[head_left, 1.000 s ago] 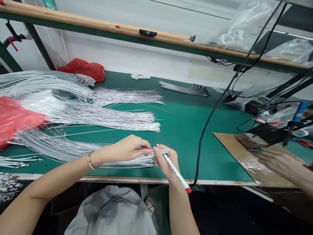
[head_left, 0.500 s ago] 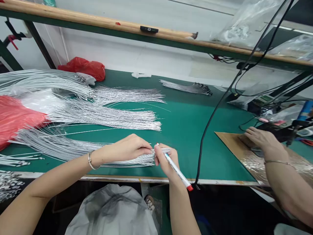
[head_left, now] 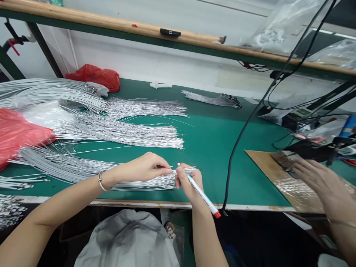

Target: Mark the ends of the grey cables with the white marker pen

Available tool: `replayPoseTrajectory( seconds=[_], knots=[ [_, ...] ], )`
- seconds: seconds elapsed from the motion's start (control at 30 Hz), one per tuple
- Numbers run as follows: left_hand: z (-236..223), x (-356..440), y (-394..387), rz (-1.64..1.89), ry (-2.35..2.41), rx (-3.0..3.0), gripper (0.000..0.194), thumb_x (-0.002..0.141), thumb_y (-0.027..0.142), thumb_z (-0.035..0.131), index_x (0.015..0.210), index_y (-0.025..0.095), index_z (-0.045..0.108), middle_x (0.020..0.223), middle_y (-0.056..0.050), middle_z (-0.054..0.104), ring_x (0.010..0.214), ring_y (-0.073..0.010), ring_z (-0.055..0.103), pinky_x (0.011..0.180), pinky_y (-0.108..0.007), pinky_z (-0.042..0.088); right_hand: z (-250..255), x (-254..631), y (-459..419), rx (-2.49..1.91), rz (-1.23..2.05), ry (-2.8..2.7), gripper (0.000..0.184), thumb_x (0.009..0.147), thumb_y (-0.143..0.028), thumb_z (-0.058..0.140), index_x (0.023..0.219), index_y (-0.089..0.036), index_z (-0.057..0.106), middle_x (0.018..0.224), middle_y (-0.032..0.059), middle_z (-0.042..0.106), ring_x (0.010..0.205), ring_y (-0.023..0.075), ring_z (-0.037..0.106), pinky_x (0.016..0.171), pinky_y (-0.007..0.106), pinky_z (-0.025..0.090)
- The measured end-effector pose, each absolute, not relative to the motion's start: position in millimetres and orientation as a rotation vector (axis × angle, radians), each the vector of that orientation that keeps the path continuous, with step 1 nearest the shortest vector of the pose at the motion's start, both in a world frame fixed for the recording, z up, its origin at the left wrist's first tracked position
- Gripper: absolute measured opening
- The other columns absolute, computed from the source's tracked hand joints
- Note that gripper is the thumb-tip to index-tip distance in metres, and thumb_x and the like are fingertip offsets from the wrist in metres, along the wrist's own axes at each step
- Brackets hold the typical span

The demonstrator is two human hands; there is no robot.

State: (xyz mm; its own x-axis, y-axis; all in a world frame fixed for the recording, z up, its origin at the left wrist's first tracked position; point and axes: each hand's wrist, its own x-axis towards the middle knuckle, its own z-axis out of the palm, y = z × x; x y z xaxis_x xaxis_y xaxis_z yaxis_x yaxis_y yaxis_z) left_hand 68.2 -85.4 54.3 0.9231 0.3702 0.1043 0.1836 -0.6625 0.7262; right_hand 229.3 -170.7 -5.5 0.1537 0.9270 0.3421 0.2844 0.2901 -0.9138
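My left hand (head_left: 150, 167), a bracelet on its wrist, is closed in a pinch over the ends of a bundle of thin grey-white cables (head_left: 80, 167). In my right hand (head_left: 190, 183) is a white marker pen (head_left: 204, 196) with a red end, slanting down to the right. Its red tip shows above the thumb, close beside the left fingertips. Several cable ends pass behind the right thumb and stick out by its fingers. Whether the right fingers also grip those ends is partly hidden.
More cable bundles (head_left: 130, 131) lie behind, beside red plastic bags (head_left: 96, 77). A shorter bundle (head_left: 213, 99) rests farther back. A black cord (head_left: 236, 148) hangs across the table's right. Another person's hand (head_left: 319, 178) is over cardboard (head_left: 263, 163) at right. A wooden-edged shelf (head_left: 111, 26) spans above.
My hands stay almost in place, with the marker pen shifting very slightly. The other person's hand has moved right and toward the front, uncovering a brownish block on the cardboard.
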Motion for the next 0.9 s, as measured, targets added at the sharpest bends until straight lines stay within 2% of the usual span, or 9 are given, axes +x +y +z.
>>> replayPoseTrajectory(
  seconds=[0.13,0.27,0.47,0.6,0.7,0.8,0.9],
  knots=[
    [51.9,68.3,-85.3,0.320,0.393,2.345,0.028,0.092,0.027,0.045,0.083,0.014,0.067,0.065,0.001,0.060,0.056,-0.0073,0.046,0.054,-0.019,0.031,-3.8,228.3,-172.0,-1.273,0.647,-1.404,0.050,0.090,-0.041,0.045,0.044,-0.020,0.041,0.039,-0.0037,0.043,0.041,0.0090,0.042,0.051,0.026,0.037],
    [52.1,68.1,-88.3,0.294,0.387,2.403,0.021,0.090,0.028,0.052,0.086,0.016,0.068,0.067,0.001,0.063,0.055,-0.0074,0.048,0.055,-0.019,0.031,-1.2,227.7,-171.0,-1.292,0.620,-1.418,0.051,0.091,-0.036,0.044,0.041,-0.024,0.040,0.039,-0.0016,0.044,0.043,0.0111,0.047,0.060,0.030,0.041],
    [54.8,69.2,-89.7,0.312,0.449,2.386,0.026,0.091,0.028,0.047,0.083,0.015,0.068,0.062,0.000,0.062,0.050,-0.0069,0.047,0.050,-0.019,0.030,-3.0,226.6,-167.5,-1.284,0.605,-1.374,0.047,0.088,-0.041,0.047,0.045,-0.023,0.041,0.036,-0.0040,0.045,0.039,0.0100,0.042,0.078,0.034,0.044],
    [56.0,71.9,-87.6,0.245,0.473,2.244,0.026,0.090,0.032,0.048,0.081,0.014,0.065,0.064,0.001,0.062,0.051,-0.0066,0.049,0.047,-0.017,0.032,-5.3,225.0,-165.5,-1.280,0.646,-1.323,0.047,0.087,-0.046,0.047,0.047,-0.021,0.042,0.036,-0.0057,0.044,0.039,0.0095,0.041,0.077,0.033,0.045],
    [53.4,73.2,-85.4,0.198,0.490,2.130,0.024,0.089,0.032,0.048,0.080,0.014,0.061,0.070,-0.001,0.064,0.056,-0.0085,0.056,0.049,-0.017,0.038,-5.0,225.1,-164.4,-1.273,0.659,-1.317,0.046,0.087,-0.044,0.047,0.047,-0.021,0.042,0.036,-0.0060,0.045,0.039,0.0090,0.041,0.079,0.033,0.045],
    [49.0,73.6,-82.8,0.165,0.480,1.990,0.020,0.088,0.028,0.049,0.084,0.013,0.061,0.074,-0.004,0.067,0.068,-0.0125,0.063,0.060,-0.020,0.047,-4.1,226.0,-164.2,-1.258,0.646,-1.341,0.046,0.086,-0.042,0.049,0.046,-0.021,0.043,0.037,-0.0064,0.046,0.039,0.0081,0.042,0.089,0.035,0.042],
    [48.0,73.3,-81.6,0.158,0.436,1.909,0.020,0.088,0.029,0.048,0.086,0.013,0.060,0.078,-0.006,0.068,0.071,-0.0139,0.065,0.063,-0.022,0.048,-4.7,226.9,-164.3,-1.246,0.627,-1.358,0.047,0.086,-0.040,0.048,0.044,-0.020,0.043,0.039,-0.0057,0.046,0.041,0.0086,0.044,0.089,0.034,0.042]
  ],
)
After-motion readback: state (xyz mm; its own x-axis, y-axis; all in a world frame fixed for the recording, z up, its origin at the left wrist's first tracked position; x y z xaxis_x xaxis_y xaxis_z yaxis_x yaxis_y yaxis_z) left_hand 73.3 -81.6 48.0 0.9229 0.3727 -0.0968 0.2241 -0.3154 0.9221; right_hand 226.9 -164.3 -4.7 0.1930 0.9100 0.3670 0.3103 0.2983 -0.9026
